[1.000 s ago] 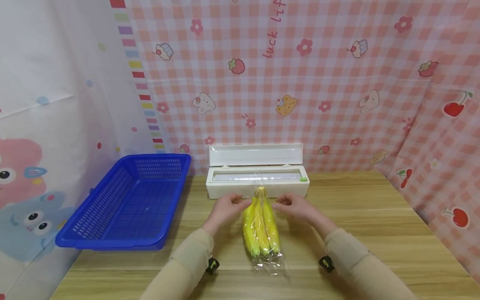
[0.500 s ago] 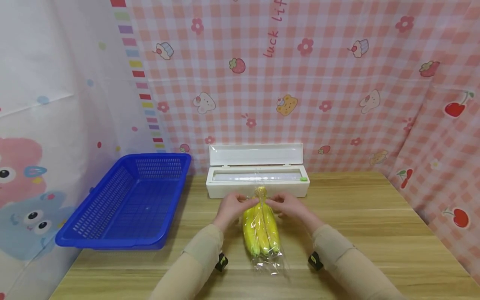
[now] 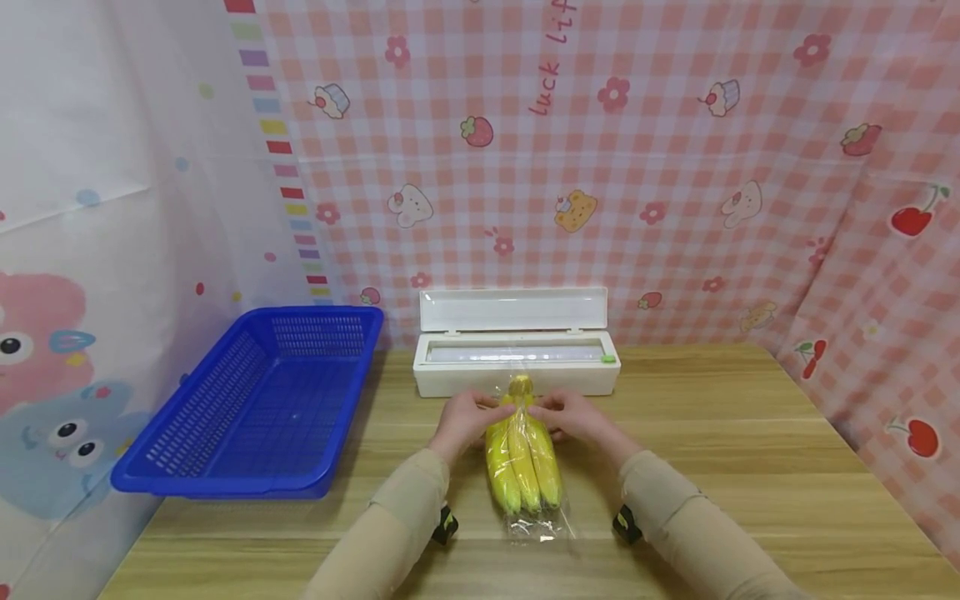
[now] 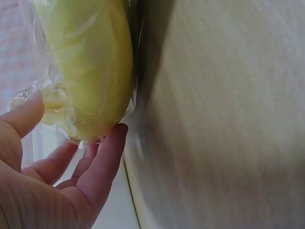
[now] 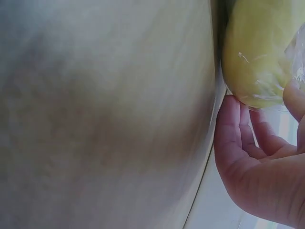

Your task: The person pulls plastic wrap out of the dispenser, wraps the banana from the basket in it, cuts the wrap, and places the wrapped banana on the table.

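Note:
A bunch of yellow bananas point(image 3: 523, 471) lies on the wooden table, stem end away from me, covered in clear cling film point(image 3: 543, 528) that crinkles out past the near tips. My left hand point(image 3: 462, 418) grips the bunch's upper left side, thumb on top near the stem and fingers curled under the edge. From the right, my right hand point(image 3: 577, 417) holds it likewise. In the left wrist view, film is stretched tight over a banana point(image 4: 93, 71) beside the fingertips point(image 4: 120, 133). The right wrist view has fingertips point(image 5: 229, 101) at the bananas' lower edge.
Right behind the bananas stands a white cling film dispenser point(image 3: 442, 382), its lid point(image 3: 513, 310) raised and a green slider point(image 3: 608, 358) at its right end. A blue plastic basket point(image 3: 225, 483) sits on the left. Patterned cloth point(image 3: 637, 167) hangs behind and beside the table.
Both hands have moved inward from the bananas' sides, thumbs coming onto the top near the stem. The bananas have barely shifted.

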Motion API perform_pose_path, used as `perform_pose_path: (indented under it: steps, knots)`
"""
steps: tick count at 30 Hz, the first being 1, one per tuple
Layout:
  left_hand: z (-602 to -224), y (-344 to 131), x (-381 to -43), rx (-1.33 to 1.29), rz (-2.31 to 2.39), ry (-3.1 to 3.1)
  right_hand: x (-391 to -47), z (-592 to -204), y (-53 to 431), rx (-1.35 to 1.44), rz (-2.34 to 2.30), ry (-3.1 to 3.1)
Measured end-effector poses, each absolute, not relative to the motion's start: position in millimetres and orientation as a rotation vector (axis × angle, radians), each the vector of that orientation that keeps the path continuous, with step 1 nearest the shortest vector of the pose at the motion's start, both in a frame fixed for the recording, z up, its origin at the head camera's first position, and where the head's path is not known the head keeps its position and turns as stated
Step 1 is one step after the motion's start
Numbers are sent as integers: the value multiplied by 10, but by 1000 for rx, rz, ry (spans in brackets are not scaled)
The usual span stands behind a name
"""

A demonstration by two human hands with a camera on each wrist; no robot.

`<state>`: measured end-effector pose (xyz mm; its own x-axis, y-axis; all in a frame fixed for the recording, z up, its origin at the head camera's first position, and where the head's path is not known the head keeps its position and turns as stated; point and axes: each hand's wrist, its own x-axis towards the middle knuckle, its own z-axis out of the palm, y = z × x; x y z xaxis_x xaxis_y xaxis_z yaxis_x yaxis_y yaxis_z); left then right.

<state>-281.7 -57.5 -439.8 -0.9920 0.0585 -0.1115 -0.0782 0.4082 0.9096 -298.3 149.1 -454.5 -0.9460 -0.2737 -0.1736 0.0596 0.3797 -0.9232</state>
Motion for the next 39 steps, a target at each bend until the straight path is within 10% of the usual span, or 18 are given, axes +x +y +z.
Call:
perform_pose_path:
  steps: [39]
  knots:
    - [-4370, -578, -2694, 744, 1505, 3008, -2813, -4396, 1522, -473, -1661, 2570]
